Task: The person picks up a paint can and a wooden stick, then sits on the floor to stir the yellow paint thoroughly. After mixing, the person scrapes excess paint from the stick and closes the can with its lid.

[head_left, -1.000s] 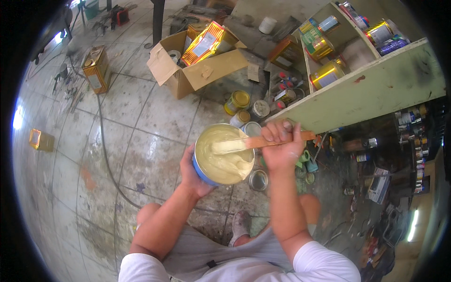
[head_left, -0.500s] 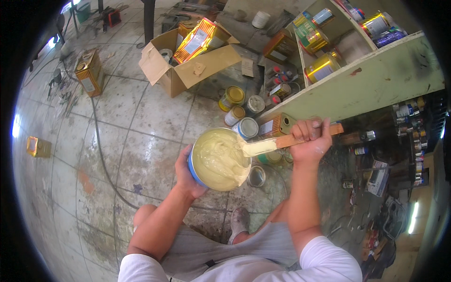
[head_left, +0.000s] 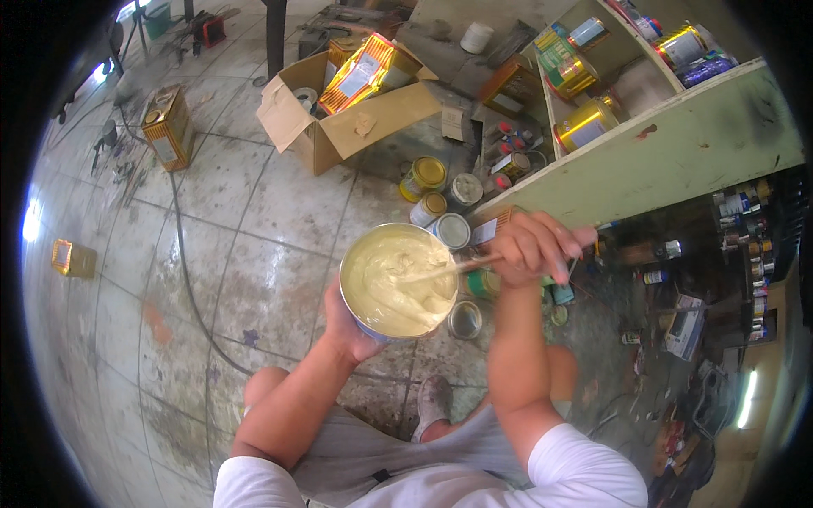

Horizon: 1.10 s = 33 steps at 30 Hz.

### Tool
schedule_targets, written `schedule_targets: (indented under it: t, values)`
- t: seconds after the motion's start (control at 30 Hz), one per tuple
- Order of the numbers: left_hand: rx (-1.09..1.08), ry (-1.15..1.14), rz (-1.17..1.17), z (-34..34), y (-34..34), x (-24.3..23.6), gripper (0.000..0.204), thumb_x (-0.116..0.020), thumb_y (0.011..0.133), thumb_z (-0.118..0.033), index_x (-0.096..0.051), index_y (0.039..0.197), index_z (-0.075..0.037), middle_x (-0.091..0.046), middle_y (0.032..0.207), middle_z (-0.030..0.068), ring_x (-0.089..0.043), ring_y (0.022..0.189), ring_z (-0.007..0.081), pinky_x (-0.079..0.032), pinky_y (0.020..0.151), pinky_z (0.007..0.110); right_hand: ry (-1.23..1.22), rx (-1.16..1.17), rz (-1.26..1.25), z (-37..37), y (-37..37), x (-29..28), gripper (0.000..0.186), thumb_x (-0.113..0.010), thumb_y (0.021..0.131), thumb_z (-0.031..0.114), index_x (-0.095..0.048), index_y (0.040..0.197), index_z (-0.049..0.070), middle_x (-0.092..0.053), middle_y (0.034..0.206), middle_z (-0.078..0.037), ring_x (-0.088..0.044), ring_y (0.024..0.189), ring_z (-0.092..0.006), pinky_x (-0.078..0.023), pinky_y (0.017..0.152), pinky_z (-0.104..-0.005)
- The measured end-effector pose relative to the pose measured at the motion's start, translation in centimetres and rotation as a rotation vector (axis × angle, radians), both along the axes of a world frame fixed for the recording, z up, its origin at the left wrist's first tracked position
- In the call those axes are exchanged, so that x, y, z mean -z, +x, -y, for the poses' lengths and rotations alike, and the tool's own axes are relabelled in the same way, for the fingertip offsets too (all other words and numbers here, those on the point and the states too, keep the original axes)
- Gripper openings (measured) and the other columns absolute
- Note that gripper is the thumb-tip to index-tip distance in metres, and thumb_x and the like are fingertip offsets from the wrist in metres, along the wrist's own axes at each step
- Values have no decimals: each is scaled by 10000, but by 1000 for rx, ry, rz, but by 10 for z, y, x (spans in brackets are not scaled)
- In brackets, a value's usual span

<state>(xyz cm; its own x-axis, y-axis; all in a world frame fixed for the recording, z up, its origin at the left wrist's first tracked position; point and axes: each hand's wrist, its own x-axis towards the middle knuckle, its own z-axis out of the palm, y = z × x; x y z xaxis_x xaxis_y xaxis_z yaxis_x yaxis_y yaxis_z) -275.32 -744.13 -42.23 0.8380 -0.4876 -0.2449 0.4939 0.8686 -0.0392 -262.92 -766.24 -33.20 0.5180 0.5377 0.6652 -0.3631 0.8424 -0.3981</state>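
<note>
My left hand [head_left: 350, 326] grips a round blue-sided can [head_left: 360, 328] from its left and underside, holding it over the floor, tilted so its mouth faces me. Thick pale-yellow paste [head_left: 381, 271], swirled and lumpy, fills the can. In my right hand [head_left: 529, 248] is a wooden stirring stick [head_left: 470, 264], pinched by its upper part. The stick's coated lower end dips into the paste near the middle of the can, and its tip is hidden there. Several fingers of the right hand stretch out to the right of the stick.
Several paint cans [head_left: 423, 178] stand beyond the can I hold. An open cardboard box [head_left: 326, 140] with tins is farther back. A pale green shelf unit [head_left: 660, 161] slants along the right. A hose [head_left: 190, 292] crosses the tiled floor; an open tin [head_left: 465, 320] sits near my foot.
My right hand has moved left and slightly down, turning the stick edge-on and pushing its end deeper into the paste. The can has shifted a little left and up.
</note>
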Motion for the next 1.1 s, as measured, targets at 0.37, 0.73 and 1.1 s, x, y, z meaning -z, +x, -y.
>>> schedule_targets:
  t: [0.37, 0.73, 1.1]
  values:
    - [1, 50, -29, 1, 1, 6, 713, -350, 979, -547, -471, 1477, -51, -523, 1475, 198, -545, 1314, 398, -437, 1101, 571, -72, 106, 72, 21, -17, -69, 604, -613, 949, 630, -735, 746, 75, -481, 451, 15, -315, 345, -84, -217, 414, -272]
    - [91, 181, 69, 4, 1, -5, 701, -431, 945, -539, -483, 1481, -90, -558, 1455, 172, -569, 1302, 353, -445, 1099, 518, -936, 658, 481, -56, -60, -79, 842, -484, 917, 782, -609, 590, 16, -505, 501, -39, -486, 442, -152, -347, 446, -330]
    - [161, 138, -37, 2, -3, 5, 639, -441, 953, -556, -604, 1345, -79, -644, 1342, 156, -615, 1232, 318, -465, 1067, 484, -633, 278, 529, -103, -80, -51, 671, -621, 950, 588, -507, 580, 41, -455, 525, -64, -486, 451, -251, -368, 454, -348]
